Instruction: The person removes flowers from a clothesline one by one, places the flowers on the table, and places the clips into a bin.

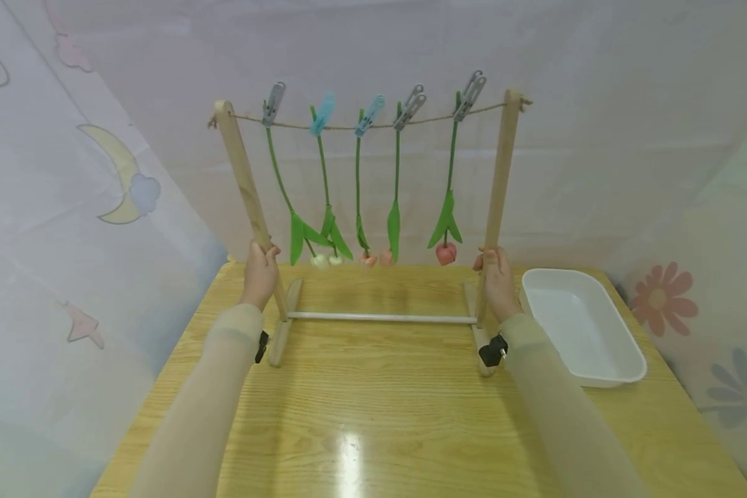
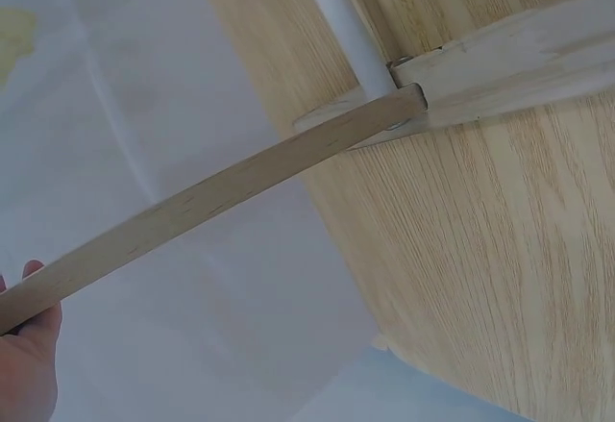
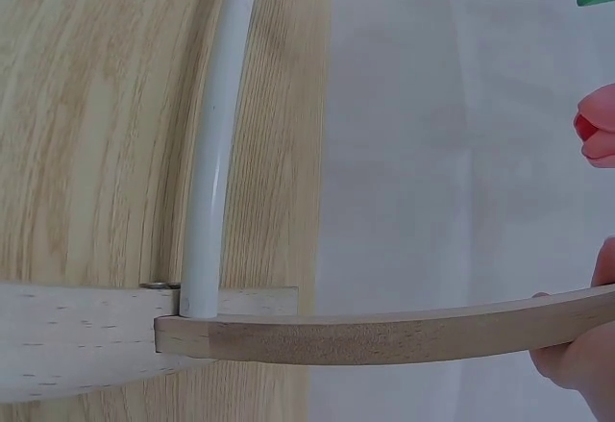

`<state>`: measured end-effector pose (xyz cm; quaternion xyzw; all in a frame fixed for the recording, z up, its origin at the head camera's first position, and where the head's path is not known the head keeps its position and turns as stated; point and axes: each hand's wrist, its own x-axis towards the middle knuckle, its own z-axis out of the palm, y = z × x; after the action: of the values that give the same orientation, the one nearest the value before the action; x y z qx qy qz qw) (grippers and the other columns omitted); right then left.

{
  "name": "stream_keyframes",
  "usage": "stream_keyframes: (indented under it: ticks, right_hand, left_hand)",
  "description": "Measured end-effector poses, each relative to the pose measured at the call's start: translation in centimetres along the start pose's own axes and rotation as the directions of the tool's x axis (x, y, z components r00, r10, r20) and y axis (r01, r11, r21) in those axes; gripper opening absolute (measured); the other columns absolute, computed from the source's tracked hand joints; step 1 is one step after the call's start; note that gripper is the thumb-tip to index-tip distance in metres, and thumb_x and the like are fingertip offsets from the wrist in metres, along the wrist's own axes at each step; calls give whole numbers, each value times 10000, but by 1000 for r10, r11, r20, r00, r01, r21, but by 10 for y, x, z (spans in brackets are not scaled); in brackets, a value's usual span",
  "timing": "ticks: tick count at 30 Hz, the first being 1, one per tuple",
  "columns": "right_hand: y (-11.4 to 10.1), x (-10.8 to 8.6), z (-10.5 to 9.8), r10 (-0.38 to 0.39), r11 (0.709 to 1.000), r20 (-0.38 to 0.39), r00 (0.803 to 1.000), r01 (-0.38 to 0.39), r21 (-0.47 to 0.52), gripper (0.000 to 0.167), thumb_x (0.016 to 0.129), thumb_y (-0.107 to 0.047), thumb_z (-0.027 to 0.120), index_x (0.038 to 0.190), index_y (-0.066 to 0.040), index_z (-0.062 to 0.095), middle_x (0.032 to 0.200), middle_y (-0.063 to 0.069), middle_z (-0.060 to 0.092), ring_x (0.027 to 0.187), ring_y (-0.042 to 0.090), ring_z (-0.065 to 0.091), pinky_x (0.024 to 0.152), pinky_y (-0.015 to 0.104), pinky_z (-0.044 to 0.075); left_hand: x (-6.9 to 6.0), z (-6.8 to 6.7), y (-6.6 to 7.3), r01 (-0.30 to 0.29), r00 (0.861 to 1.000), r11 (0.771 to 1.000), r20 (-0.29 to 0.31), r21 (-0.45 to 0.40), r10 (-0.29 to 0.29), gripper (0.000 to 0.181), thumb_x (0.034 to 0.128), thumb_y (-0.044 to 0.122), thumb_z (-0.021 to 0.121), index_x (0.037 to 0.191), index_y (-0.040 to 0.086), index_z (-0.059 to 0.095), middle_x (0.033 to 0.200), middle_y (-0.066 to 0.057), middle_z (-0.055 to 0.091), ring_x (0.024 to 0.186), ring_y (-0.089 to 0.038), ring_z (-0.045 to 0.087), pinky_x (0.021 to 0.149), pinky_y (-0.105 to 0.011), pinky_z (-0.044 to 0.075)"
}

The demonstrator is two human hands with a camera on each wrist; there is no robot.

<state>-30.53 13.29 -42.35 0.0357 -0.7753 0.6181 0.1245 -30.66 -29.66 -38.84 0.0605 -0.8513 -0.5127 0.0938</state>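
Observation:
A wooden rack with a white crossbar [image 1: 380, 317] stands on the table. My left hand [image 1: 261, 275] grips its left post [image 1: 241, 173], and my right hand [image 1: 499, 282] grips the right post [image 1: 501, 173]. Between the post tops runs a twine line [image 1: 432, 120]. Clothespins, grey [image 1: 274, 104] and blue [image 1: 324, 114], hold several tulips upside down from it, with pale blooms on the left and a pink tulip [image 1: 446, 253] nearest the right post. The left wrist view shows fingers around the post [image 2: 192, 211]; in the right wrist view, the hand [image 3: 584, 355] holds the other post [image 3: 404, 337].
A white rectangular tray [image 1: 582, 325] lies on the wooden table [image 1: 361, 394] to the right of the rack. Behind the table and at both sides hangs a pale cloth [image 1: 610, 159] printed with a moon, a star and flowers.

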Motion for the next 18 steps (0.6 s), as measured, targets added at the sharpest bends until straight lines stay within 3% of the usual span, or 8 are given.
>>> stream_keyframes:
  ticks: [8, 18]
  right_hand:
    - [-12, -2, 1, 52, 998, -26, 998, -51, 26, 411, 1076, -240, 242, 1266, 80, 416, 864, 71, 493, 861, 153, 454, 838, 295, 359]
    - [4, 5, 3, -11, 1000, -49, 999, 12, 18, 486, 1066, -338, 270, 1256, 85, 415, 851, 24, 494, 851, 129, 451, 845, 335, 364]
  left_hand:
    - [0, 1, -1, -8, 1000, 1000, 7, 12, 8, 345, 1078, 237, 309, 1274, -41, 368, 1308, -218, 453, 939, -275, 447, 790, -391, 445]
    - [3, 2, -3, -24, 1000, 1000, -6, -7, 24, 322, 1075, 207, 326, 1273, -44, 370, 1274, -235, 473, 1030, -353, 489, 847, -450, 476]
